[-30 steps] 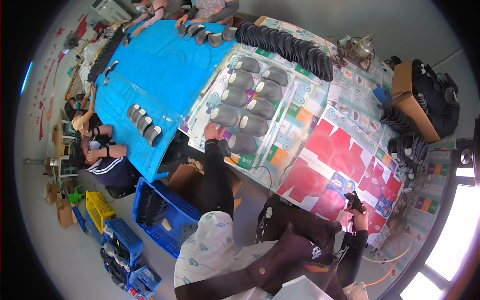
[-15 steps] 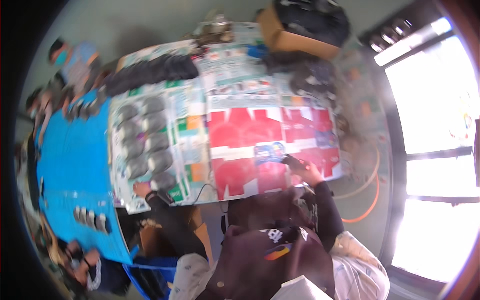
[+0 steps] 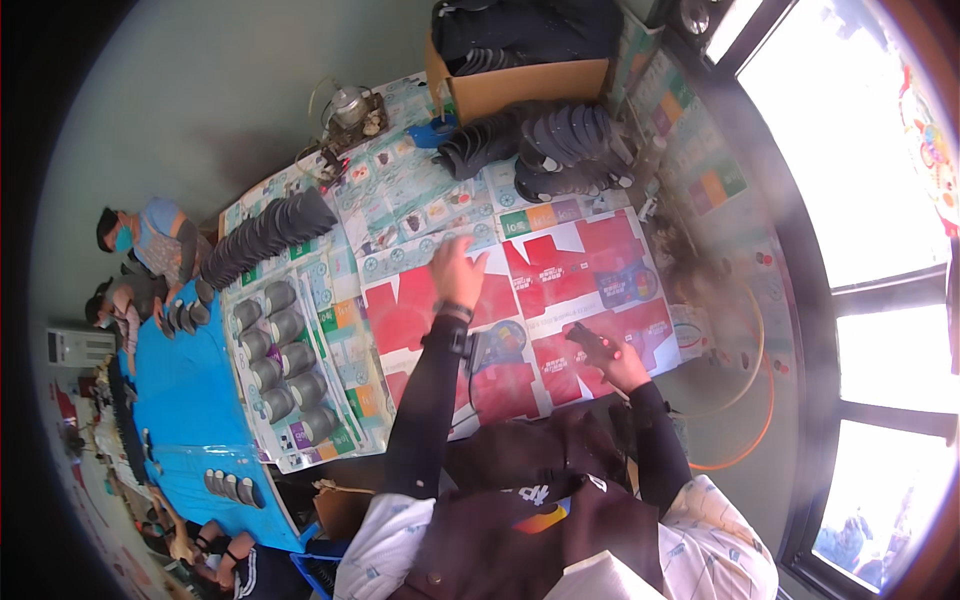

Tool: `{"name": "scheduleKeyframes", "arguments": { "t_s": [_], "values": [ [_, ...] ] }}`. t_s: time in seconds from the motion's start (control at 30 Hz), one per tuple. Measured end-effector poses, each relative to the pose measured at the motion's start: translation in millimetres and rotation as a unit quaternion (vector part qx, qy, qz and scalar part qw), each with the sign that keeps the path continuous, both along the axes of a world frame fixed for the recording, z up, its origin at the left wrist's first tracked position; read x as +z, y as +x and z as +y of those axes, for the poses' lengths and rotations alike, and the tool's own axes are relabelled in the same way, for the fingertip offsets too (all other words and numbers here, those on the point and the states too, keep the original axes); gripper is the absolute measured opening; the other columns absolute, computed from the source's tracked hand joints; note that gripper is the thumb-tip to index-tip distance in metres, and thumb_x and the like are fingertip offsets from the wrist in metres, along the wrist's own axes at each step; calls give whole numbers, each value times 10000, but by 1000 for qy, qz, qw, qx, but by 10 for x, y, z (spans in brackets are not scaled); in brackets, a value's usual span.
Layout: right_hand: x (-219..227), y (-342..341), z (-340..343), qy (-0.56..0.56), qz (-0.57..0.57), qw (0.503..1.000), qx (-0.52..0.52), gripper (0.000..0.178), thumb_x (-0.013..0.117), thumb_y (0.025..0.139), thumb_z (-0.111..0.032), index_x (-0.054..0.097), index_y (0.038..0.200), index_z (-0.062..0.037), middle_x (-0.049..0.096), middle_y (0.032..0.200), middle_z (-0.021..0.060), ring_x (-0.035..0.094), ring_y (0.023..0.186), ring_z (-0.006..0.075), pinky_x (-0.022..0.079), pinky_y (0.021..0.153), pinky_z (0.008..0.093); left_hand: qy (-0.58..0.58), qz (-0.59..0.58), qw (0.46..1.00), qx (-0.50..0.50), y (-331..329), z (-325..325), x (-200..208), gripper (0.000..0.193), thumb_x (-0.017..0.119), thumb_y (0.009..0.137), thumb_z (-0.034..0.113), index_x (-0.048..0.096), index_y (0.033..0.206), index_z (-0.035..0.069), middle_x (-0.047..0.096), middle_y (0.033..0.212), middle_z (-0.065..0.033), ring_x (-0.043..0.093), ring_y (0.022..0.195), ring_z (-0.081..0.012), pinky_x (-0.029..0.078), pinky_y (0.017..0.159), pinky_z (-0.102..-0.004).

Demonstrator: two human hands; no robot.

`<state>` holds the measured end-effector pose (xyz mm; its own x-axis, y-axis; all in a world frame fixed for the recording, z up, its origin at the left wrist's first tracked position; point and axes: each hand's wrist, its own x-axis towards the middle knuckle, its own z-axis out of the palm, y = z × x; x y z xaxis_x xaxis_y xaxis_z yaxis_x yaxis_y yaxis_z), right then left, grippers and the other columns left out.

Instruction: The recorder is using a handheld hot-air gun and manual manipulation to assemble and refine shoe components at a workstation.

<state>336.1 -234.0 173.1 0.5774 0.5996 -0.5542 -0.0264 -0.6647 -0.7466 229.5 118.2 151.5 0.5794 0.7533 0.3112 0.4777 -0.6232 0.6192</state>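
My left hand (image 3: 459,273) hovers above a red-and-white printed cardboard sheet (image 3: 560,285), its fingers apart and empty. A dark band circles that wrist. Farther right, over the near part of the same sheet, my right hand (image 3: 626,369) is closed round a black gun-shaped tool (image 3: 592,341) that points up and left; its exact kind is unclear. To the left, two rows of grey dome-shaped pieces (image 3: 297,358) with pale rims stand on a printed sheet. A thin dark cord (image 3: 471,385) hangs by my left forearm.
Stacks of black curved pieces (image 3: 268,232) lie at the far left, and more black stacks (image 3: 560,140) at the far right. Behind these stands an open cardboard box (image 3: 530,92). A blue table (image 3: 190,390) adjoins on the left, with co-workers beside it. An orange hose (image 3: 768,400) loops at right.
My left hand has risen from beside the grey pieces and swung right over the red sheet. The view has shifted. My right hand still grips the black tool.
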Motion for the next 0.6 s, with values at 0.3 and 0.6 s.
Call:
{"name": "scheduleKeyframes", "arguments": {
  "t_s": [0.3,0.6],
  "values": [
    [-231,589,-936,85,36,991,-98,348,723,855,-111,680,1188,-18,742,936,106,697,823,179,530,706,331,291,185,931,-122,2007,298,-451,218,713,824,175,665,1033,135,608,1023,-51,583,986,-273,434,845,-456],
    [-98,783,-1310,23,101,986,-129,301,645,858,-99,668,1146,-14,767,909,100,708,723,174,524,624,325,353,321,854,-207,2340,-109,-986,263,599,897,172,710,1132,126,738,877,-57,701,862,-232,510,770,-394]
  ]
}}
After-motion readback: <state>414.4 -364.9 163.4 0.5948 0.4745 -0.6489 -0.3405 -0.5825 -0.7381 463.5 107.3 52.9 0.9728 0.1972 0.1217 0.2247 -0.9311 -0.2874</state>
